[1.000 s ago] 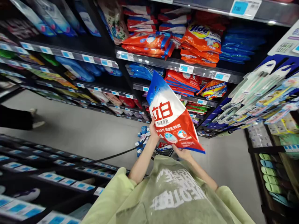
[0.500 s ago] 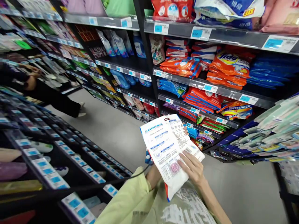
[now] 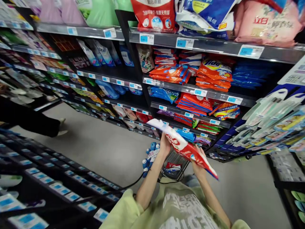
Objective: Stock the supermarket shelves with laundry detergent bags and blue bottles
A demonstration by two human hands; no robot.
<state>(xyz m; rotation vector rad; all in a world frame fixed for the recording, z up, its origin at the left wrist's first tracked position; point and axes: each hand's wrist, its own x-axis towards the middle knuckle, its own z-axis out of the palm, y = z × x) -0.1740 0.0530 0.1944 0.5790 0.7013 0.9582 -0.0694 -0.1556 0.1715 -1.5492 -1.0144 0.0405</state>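
A red and white bag of laundry detergent [image 3: 184, 147] is held tilted in front of my body, seen almost edge-on and slightly blurred. At its upper left part, my left hand [image 3: 165, 144] grips the edge, fingers mostly hidden behind the bag. Lower on the right, my right hand [image 3: 199, 159] holds the other side, with fingertips showing above the edge. Below the bag is a grey shopping basket [image 3: 182, 159] with a red and white packet [image 3: 173, 167] inside. Several blue bottles [image 3: 145, 163] stand beside the basket on the floor.
Shelves [image 3: 171, 82] ahead carry detergent bags, including orange Tide packs [image 3: 213, 71]. Hanging brushes [image 3: 267, 111] jut out at right. A shelf unit with price tags [image 3: 60, 190] runs along the left. A person in black trousers [image 3: 30, 117] is in the aisle. A black cable [image 3: 128, 185] crosses low.
The bag has turned from its white printed back to nearly edge-on, its red front now showing. My right hand has left the printed face for the side edge. The basket has come into view.
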